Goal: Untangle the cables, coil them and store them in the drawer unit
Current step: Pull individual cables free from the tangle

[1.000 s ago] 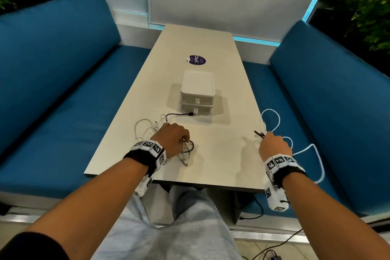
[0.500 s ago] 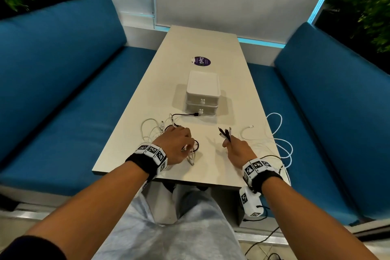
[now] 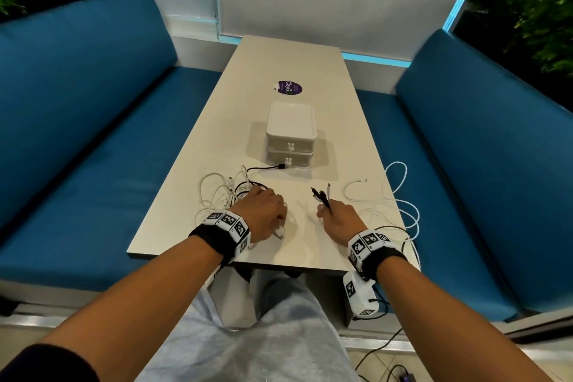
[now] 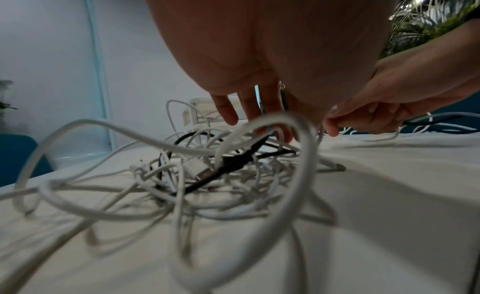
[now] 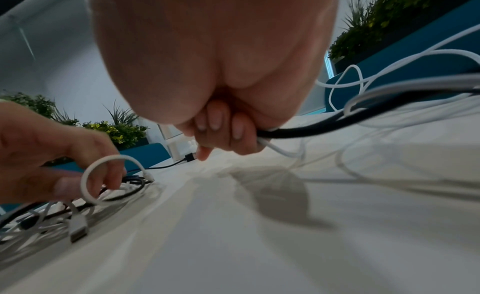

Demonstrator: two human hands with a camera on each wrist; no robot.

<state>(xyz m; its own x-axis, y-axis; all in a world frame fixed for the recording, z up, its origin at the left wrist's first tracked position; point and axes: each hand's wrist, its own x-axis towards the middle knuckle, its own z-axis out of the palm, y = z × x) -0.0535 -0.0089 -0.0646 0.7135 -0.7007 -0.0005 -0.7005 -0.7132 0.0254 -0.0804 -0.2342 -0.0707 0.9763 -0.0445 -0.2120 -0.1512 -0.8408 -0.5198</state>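
A tangle of white and black cables [image 3: 223,195] [image 4: 207,175] lies at the near left of the table [image 3: 279,65]. My left hand [image 3: 263,214] [image 5: 52,154] sits on top of the tangle, its fingers [image 4: 249,111] curled down into it, with a white loop [image 5: 109,161] hooked round one finger. To its right, my right hand [image 3: 338,220] [image 5: 226,134] grips a black cable [image 5: 324,130] and a white cable [image 5: 280,150] together. Their plug ends [image 3: 321,195] stick up from the fist. The white two-drawer unit [image 3: 291,133] stands mid-table with both drawers closed.
White cable loops [image 3: 400,192] trail from my right hand over the table's right edge onto the blue bench [image 3: 465,164]. A black plug end [image 3: 280,167] lies just before the lower drawer. A purple sticker [image 3: 290,87] is behind the unit. Another blue bench [image 3: 93,149] flanks the left.
My right hand has moved left from the table's right edge toward the middle, bringing the cable ends with it. The left hand has stayed on the tangle.
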